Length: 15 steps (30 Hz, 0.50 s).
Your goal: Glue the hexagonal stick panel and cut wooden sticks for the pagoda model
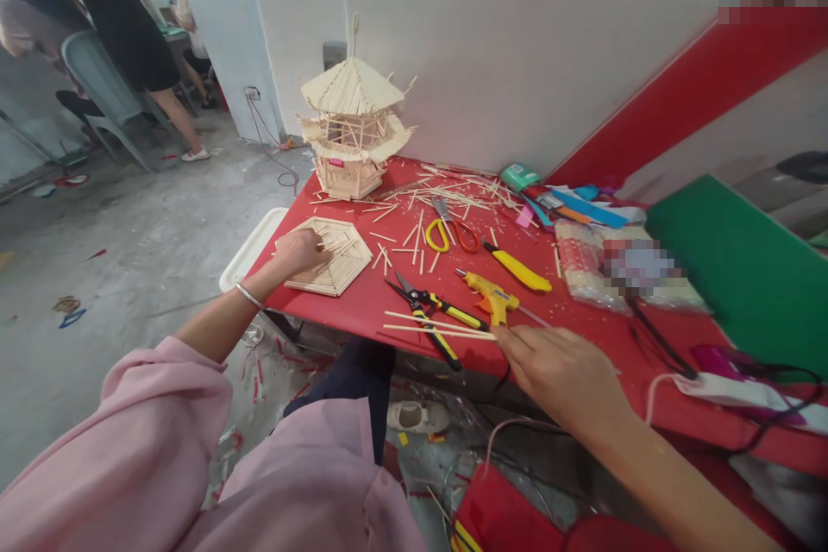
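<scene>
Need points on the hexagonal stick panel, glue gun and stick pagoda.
Hexagonal stick panel (339, 266): head view, upper face.
Glue gun (494, 293): head view, yellow body.
Stick pagoda (354, 93): head view, upper roof.

view from wearer's head | facing forward, down | red table (362, 310) close | white panel (466, 78) farther off

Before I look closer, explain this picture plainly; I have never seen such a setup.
No machine here: a person works bare-handed, with a camera worn on the head, looking forward and down. On the red table stands a pagoda-like stick model; scissors, a yellow glue gun and black-and-yellow cutters lie nearer. The right hand holds a few thin sticks. The left hand is at a hexagonal stick panel; whether it grips anything is hard to tell.
</scene>
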Tool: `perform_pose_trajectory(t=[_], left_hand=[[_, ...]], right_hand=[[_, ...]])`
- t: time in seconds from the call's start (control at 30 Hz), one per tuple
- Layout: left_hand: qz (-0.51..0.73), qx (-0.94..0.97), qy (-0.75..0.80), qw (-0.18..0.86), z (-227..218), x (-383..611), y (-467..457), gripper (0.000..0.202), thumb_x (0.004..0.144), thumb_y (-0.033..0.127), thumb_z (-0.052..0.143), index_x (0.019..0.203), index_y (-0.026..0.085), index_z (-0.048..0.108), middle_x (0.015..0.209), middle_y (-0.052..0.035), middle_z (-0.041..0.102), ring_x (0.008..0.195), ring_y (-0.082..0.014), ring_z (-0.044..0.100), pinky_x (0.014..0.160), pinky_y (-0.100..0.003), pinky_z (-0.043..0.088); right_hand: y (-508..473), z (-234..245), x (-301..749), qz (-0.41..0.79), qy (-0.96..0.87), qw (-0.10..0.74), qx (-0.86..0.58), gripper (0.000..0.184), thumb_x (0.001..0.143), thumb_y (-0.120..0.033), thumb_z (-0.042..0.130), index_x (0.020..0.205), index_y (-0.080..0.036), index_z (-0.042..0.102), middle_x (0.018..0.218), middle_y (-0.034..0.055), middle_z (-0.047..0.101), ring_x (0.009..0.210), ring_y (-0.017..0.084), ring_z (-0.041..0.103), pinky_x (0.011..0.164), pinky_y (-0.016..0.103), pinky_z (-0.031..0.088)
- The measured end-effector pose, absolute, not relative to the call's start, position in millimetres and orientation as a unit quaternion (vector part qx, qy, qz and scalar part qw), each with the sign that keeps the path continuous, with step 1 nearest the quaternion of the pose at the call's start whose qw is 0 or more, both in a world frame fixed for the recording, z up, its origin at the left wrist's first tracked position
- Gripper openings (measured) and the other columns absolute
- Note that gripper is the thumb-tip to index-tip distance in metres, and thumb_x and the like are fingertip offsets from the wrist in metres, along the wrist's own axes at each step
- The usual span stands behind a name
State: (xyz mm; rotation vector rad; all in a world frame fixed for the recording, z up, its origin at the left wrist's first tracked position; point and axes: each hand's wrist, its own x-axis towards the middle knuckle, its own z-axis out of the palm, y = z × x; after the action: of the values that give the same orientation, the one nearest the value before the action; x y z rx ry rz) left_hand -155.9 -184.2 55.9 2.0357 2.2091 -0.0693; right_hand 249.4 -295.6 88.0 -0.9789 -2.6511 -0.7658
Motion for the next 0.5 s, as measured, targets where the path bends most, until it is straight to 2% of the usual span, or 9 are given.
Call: perform_pose_trajectory(t=[0.07,0.23,0.5], left_hand=[[-0.025,0.678,0.732,0.067,55.1,-155.3,-184.4,0.041,0.082,0.052,0.054,0.098,0.02,0.074,0.113,-0.0117,0.071,0.102,-0.0289,0.068,0.072,-0.031,0.049],[-0.034,0.682,0.728,0.066,54.1,-155.9,-183.4,0.032,0.082,0.039,0.054,0.1,0.02,0.074,0.115,-0.0102,0.071,0.103,-0.0267,0.067,0.073,-0.029,0.048],[-0.03,0.671,0.737,0.075,55.7,-162.7,-184.8,0.037,0.088,0.04,0.049,0.106,0.018,0.074,0.113,-0.014,0.073,0.104,-0.0299,0.068,0.073,-0.031,0.049]], right_hand=[[-295.2,88.1,249.0,-0.255,-0.902,0.106,-0.332,0.028,0.095,-0.011,0.045,0.089,-0.016,0.072,0.068,0.0037,0.067,0.062,0.016,0.058,0.068,0.032,0.035],[-295.2,88.9,247.9,-0.238,-0.904,0.097,-0.342,0.025,0.091,-0.008,0.048,0.09,-0.016,0.072,0.068,0.0034,0.067,0.063,0.016,0.059,0.068,0.032,0.035],[-295.5,83.6,252.6,-0.233,-0.898,0.077,-0.365,0.026,0.086,-0.007,0.049,0.092,-0.017,0.072,0.071,0.0046,0.07,0.064,0.016,0.059,0.068,0.032,0.033]])
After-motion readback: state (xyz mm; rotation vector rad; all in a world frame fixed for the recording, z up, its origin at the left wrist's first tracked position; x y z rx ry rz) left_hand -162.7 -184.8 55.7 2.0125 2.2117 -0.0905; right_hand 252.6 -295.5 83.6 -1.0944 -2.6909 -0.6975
